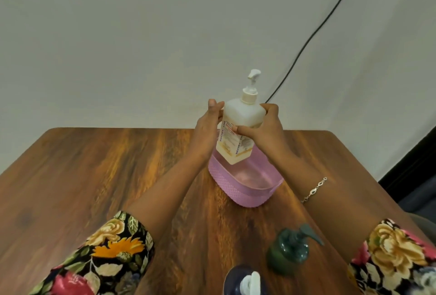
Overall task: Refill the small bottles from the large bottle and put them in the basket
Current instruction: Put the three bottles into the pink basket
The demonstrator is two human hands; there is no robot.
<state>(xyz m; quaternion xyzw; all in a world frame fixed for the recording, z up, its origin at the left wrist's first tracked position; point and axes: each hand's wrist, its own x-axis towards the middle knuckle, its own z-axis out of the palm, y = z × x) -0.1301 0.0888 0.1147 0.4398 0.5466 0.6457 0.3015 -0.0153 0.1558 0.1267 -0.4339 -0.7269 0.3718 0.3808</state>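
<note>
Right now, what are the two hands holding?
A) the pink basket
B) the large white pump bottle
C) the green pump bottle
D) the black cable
B: the left hand and the right hand both grip the sides of the large white pump bottle.

Arms outstretched, left hand [208, 124] and right hand [265, 127] clasp the large bottle [243, 115].

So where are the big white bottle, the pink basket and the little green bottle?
big white bottle [243, 117]: head view, on its plain shoulder above the label.
pink basket [243, 192]: head view, on its near textured wall.
little green bottle [286, 254]: head view, on its round body.
</note>
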